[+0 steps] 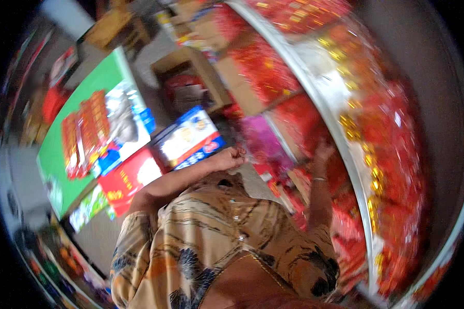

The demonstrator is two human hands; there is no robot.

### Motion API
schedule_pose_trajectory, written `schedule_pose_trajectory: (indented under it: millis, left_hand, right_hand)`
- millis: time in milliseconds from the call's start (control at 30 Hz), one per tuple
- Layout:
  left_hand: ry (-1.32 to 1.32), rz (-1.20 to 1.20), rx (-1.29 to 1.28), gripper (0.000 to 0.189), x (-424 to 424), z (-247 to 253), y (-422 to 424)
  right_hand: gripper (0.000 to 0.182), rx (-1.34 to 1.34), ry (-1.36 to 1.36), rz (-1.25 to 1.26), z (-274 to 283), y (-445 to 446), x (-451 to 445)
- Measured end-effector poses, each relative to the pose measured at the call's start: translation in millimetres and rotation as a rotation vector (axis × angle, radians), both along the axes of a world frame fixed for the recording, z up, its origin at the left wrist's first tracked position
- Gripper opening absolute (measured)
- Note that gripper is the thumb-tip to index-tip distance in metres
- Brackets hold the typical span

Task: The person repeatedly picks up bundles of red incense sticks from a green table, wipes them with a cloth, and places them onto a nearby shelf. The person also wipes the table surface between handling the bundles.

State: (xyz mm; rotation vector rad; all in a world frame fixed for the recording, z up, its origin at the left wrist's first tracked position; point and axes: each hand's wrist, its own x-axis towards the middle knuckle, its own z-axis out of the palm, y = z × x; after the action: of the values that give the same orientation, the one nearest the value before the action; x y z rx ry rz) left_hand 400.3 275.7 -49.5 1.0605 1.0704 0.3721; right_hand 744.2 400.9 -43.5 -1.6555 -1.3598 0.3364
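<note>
Blur softens the whole view. My left hand [230, 158] hangs in front of my body with its fingers curled; whether anything thin sits in them cannot be made out. Just beyond it is a white and blue printed carton [189, 135]. To the right, my right hand [323, 152] reaches under the pale shelf edge [334, 119], among cardboard boxes of red packaged goods [297, 123]. Shadow and blur hide what its fingers touch. Between the two hands lies a purple-pink package [261, 141].
A green-topped table [96, 75] at left bears red-wrapped packs [86, 133] and a silver-white bag [121, 112]. Near my left forearm is a red box [127, 181]. An open cardboard box [212, 87] stands ahead. Red and gold packages [390, 154] fill the upper shelf.
</note>
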Motion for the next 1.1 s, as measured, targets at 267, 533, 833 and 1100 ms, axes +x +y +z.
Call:
schedule_pose_trajectory:
  millis: [267, 533, 833, 1100]
  left_hand:
    - [0.184, 0.949, -0.151, 0.041, -162, -15, -143]
    - [0.152, 1.469, -0.069, 0.030, -239, -7, -231]
    - [0.321, 1.734, 0.300, 0.030, -346, 35, -252]
    - [0.446, 1.597, 0.290, 0.032, -321, -32, -296]
  right_hand:
    - [0.050, -0.279, -0.505, -0.079, -28, 22, 2]
    - [0.043, -0.515, -0.816, -0.207, -17, 0, -69]
    - [0.038, -0.139, -0.056, 0.910, -16, 3, -319]
    - [0.043, -0.621, 0.249, 1.490, 65, -129, -602]
